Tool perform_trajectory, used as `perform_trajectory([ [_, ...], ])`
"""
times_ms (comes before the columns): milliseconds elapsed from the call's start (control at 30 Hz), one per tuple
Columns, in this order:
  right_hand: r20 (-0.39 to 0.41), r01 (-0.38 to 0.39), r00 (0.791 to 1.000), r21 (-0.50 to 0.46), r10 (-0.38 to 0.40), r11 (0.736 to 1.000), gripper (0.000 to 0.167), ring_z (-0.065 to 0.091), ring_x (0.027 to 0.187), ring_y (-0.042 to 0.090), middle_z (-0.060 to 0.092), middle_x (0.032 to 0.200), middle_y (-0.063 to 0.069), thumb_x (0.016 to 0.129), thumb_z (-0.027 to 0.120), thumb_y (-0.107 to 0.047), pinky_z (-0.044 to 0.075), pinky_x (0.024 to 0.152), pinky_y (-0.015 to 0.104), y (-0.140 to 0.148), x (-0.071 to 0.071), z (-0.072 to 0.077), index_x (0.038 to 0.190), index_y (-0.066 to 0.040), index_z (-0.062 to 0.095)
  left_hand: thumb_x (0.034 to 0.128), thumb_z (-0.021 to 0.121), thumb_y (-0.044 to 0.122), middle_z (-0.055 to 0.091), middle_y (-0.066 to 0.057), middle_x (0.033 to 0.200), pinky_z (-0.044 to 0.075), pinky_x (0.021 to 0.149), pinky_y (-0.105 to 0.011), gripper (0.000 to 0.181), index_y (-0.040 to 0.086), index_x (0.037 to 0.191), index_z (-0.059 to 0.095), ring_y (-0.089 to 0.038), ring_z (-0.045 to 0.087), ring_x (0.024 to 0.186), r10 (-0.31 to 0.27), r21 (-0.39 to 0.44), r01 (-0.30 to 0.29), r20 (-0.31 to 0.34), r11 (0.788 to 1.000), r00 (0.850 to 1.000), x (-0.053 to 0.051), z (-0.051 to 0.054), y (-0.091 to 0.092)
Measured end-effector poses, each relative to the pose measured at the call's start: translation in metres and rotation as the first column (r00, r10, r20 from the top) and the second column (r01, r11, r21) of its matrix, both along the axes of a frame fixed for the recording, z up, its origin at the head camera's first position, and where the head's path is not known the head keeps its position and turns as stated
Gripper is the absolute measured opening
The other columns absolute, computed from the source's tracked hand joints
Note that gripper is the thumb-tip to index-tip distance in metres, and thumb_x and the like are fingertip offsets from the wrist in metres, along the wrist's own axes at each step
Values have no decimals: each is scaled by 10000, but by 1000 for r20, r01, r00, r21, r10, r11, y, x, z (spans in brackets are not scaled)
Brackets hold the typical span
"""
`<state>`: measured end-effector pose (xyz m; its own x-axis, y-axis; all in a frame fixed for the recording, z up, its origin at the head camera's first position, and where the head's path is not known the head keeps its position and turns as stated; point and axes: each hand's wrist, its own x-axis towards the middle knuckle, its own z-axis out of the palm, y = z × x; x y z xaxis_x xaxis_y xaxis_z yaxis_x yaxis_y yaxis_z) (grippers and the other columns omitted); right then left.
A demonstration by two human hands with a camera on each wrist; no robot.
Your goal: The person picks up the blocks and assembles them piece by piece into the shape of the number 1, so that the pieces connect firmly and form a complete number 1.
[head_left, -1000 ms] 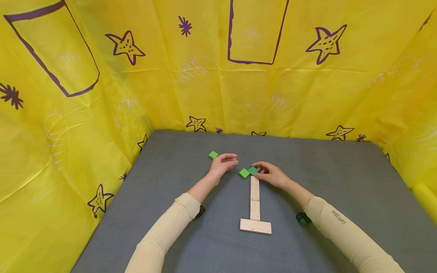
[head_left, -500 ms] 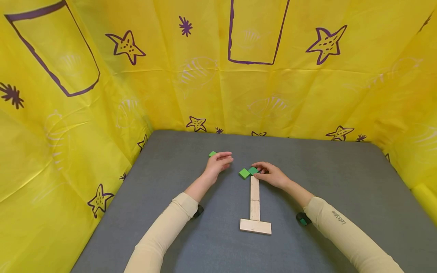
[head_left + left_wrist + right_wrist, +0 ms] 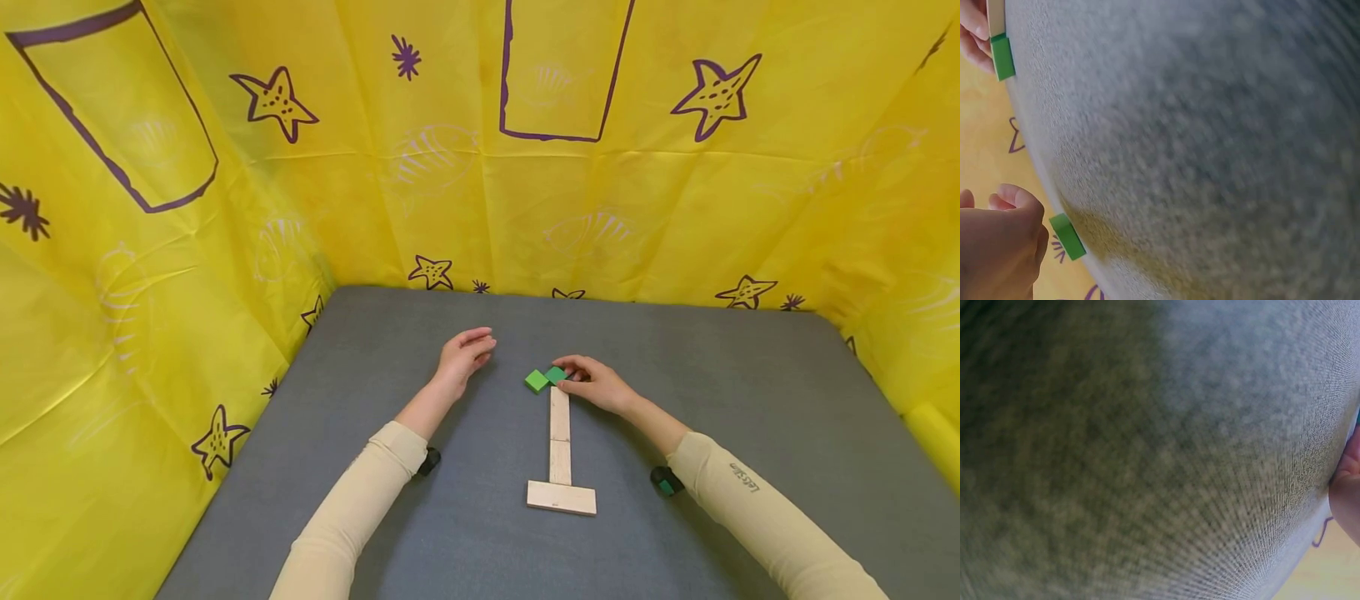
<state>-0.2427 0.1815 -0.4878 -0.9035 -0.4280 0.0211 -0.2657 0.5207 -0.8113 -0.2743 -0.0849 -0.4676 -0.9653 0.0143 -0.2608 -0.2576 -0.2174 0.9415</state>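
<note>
My right hand (image 3: 600, 386) pinches a dark green square block (image 3: 556, 376) between thumb and fingers, at the far end of a line of pale wooden planks. A lighter green block (image 3: 536, 381) lies at its left corner. Left of these, my left hand (image 3: 463, 360) hovers with loosely bent fingers, and I see nothing in them. Another green block (image 3: 1067, 237) lies on the table beside the left hand in the left wrist view; in the head view that hand hides it. The right wrist view catches only part of the right hand (image 3: 1349, 487).
Two wooden planks (image 3: 560, 414) lie end to end, with a third plank (image 3: 562, 497) crosswise at the near end. They rest on a grey table (image 3: 712, 375). Yellow cloth (image 3: 450, 192) with sea drawings hangs around the back and sides.
My left hand has drifted left and slightly away from me, now covering the far green block in the head view. The right hand stays put on the dark green block.
</note>
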Motion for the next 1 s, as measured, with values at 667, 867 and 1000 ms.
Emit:
perform_trajectory([
  [667,8,8,1000,-2,-8,1000,382,496,889,220,578,1029,112,929,671,-171,409,773,330,2,-2,-4,1281,-39,600,910,644,13,562,-200,1293,440,991,-371,427,-60,1317,540,-175,596,994,125,67,-127,28,990,992,-16,-3,-26],
  [867,2,2,1000,-5,-2,1000,383,498,885,216,580,1028,117,928,672,-167,410,768,312,2,-2,-4,1281,-35,599,901,660,22,589,-184,1262,466,950,-333,429,-55,1309,551,-88,606,880,145,25,-145,28,989,989,-19,-6,-32],
  [1000,-1,-3,1000,-10,3,1000,382,499,883,217,578,1022,109,930,669,-165,411,764,311,1,-2,-4,1280,-30,598,898,659,15,567,-187,1294,451,978,-353,431,-49,1311,557,-76,600,863,147,10,-147,33,989,989,-20,-7,-36],
])
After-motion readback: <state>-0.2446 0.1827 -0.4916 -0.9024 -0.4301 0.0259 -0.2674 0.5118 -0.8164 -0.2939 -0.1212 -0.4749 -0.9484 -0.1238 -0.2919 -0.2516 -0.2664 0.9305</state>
